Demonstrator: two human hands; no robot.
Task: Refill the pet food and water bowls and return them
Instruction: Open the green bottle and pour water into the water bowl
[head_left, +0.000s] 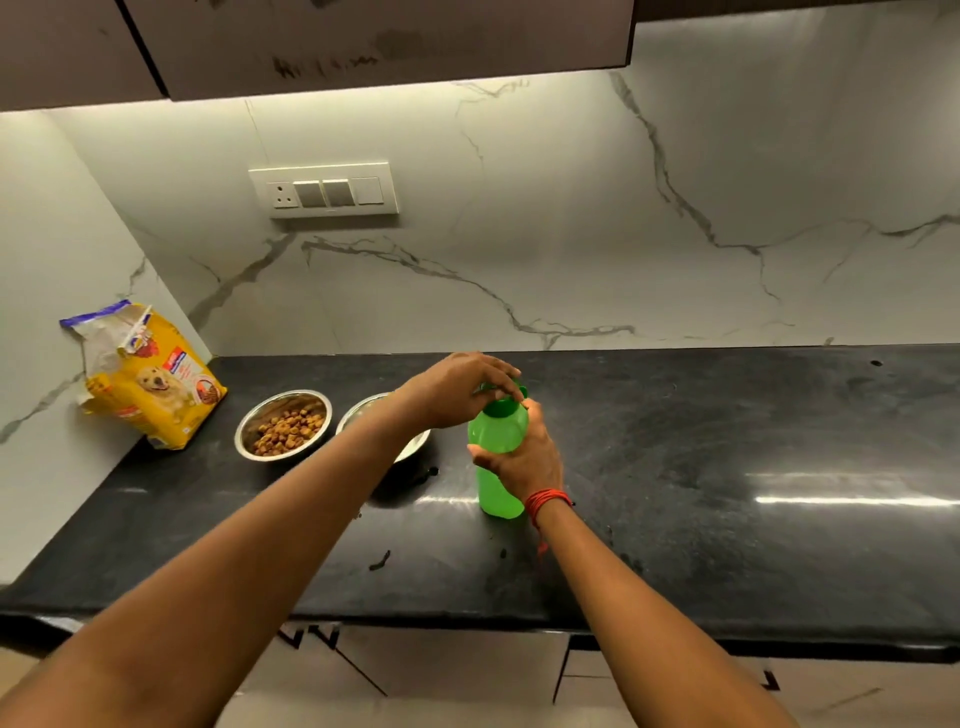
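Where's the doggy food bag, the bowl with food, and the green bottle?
Bag (158, 385): head view, dog picture on its yellow front.
Food bowl (296, 399): head view, far inner steel wall.
Bottle (494, 493): head view, lower green body.

The left end of the black polished stone counter (727, 467) is crowded: a yellow dog-food bag (150, 384) in the corner, a steel bowl of brown kibble (283, 423) near it, and a second steel bowl (356, 413) partly under the left forearm (322, 483). An upright green plastic bottle (493, 441), held by the left hand (457, 392) and right hand (527, 462), stands near that bowl; rightward the counter runs open to the frame's edge.
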